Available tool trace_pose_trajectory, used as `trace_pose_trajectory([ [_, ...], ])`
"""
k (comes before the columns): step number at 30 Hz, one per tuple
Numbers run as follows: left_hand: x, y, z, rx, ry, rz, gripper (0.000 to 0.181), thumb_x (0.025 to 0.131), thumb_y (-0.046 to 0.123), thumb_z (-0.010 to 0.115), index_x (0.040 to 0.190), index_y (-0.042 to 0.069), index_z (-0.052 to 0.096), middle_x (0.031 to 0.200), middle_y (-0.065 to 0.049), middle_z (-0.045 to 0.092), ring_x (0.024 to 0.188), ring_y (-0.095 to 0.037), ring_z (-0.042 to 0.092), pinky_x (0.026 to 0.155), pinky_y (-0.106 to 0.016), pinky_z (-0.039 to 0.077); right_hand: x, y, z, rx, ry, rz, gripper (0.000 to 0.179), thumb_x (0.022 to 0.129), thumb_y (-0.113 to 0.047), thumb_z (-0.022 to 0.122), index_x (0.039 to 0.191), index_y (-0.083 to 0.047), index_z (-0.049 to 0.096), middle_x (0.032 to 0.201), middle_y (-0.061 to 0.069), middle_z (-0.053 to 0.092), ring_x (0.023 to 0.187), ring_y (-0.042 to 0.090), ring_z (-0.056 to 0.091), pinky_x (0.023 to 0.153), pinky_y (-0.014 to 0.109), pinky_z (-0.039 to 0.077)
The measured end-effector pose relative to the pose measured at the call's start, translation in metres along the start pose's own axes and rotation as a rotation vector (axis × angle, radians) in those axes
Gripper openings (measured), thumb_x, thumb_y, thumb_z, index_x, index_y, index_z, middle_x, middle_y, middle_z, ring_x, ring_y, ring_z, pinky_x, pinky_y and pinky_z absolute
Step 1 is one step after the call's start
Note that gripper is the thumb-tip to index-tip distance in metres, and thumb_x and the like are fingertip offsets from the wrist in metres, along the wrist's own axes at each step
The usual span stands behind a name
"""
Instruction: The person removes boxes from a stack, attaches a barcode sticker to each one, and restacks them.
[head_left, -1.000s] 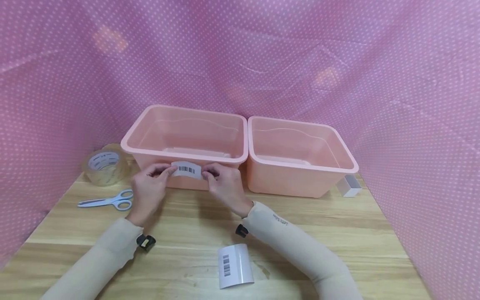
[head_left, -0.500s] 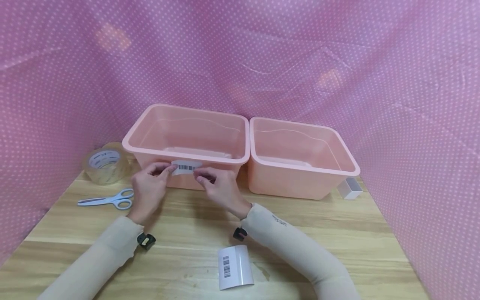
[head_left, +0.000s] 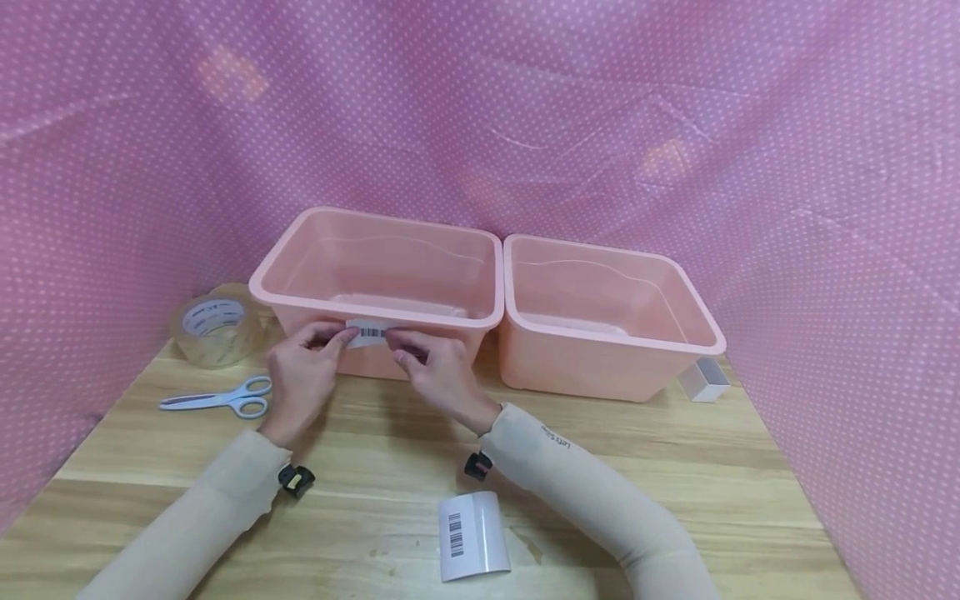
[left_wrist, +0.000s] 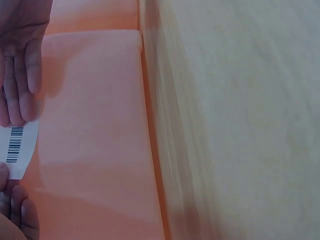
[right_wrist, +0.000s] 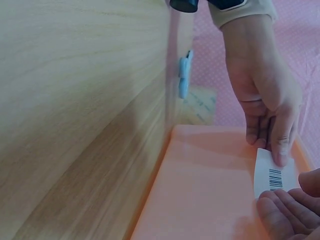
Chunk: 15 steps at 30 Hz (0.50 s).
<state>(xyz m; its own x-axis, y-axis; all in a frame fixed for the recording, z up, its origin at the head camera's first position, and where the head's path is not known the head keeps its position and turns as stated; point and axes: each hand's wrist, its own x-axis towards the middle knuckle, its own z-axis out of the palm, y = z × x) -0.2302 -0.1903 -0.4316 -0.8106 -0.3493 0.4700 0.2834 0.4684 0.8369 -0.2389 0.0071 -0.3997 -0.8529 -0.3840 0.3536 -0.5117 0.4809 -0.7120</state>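
A white barcode label (head_left: pixel 369 334) lies against the front wall of the left pink plastic bin (head_left: pixel 375 312), just under the rim. My left hand (head_left: pixel 303 371) pinches the label's left end, thumb on its printed face. In the right wrist view, that thumb overlaps the label (right_wrist: pixel 265 172) while the other fingers curl beside it. My right hand (head_left: pixel 442 375) touches the label's right part with its fingertips and covers that end. From the left wrist view, the right hand's fingers (left_wrist: pixel 22 95) look straight, reaching over the label's edge.
A second pink bin (head_left: pixel 592 362) stands against the first on the right. Blue scissors (head_left: pixel 217 401) and rolls of clear tape (head_left: pixel 217 333) lie at left. A curved barcode label sheet (head_left: pixel 474 536) sits near the front, a small white box (head_left: pixel 703 381) at far right.
My right hand has let go of the label's right end and shifted left, fingertips now over the label. The label lies flatter against the bin. My left hand keeps its place.
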Motion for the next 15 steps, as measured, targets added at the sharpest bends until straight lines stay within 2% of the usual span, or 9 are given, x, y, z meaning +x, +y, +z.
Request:
trace_pose_trajectory([
  [7, 0.0010, 0.0012, 0.0011, 0.010, 0.030, 0.057, 0.019, 0.088, 0.026, 0.081, 0.096, 0.008, 0.078, 0.091, -0.008, 0.079, 0.070, 0.008, 0.061, 0.063, -0.005, 0.048, -0.0001, -0.0008, -0.0006, -0.015, 0.003, 0.012, 0.027, 0.099, -0.016, 0.066, 0.125, -0.014, 0.073, 0.117, 0.002, 0.077, 0.094, 0.005, 0.071, 0.077, 0.014, 0.057],
  [12, -0.0007, 0.0057, 0.0001, 0.051, 0.036, 0.071, 0.017, 0.088, 0.026, 0.081, 0.090, 0.010, 0.078, 0.087, -0.005, 0.078, 0.065, 0.003, 0.059, 0.059, -0.007, 0.045, -0.0003, -0.0001, -0.0009, -0.028, 0.007, 0.004, 0.027, 0.099, -0.016, 0.066, 0.124, -0.015, 0.073, 0.116, 0.001, 0.077, 0.094, 0.004, 0.071, 0.077, 0.013, 0.057],
  [15, -0.0014, 0.0072, -0.0001, 0.062, 0.044, 0.079, 0.018, 0.087, 0.026, 0.081, 0.089, 0.009, 0.077, 0.088, -0.003, 0.076, 0.069, -0.002, 0.059, 0.061, -0.008, 0.046, -0.0002, -0.0005, -0.0010, -0.038, 0.007, -0.005, 0.026, 0.099, -0.016, 0.066, 0.124, -0.015, 0.073, 0.116, 0.000, 0.078, 0.094, 0.003, 0.071, 0.077, 0.012, 0.056],
])
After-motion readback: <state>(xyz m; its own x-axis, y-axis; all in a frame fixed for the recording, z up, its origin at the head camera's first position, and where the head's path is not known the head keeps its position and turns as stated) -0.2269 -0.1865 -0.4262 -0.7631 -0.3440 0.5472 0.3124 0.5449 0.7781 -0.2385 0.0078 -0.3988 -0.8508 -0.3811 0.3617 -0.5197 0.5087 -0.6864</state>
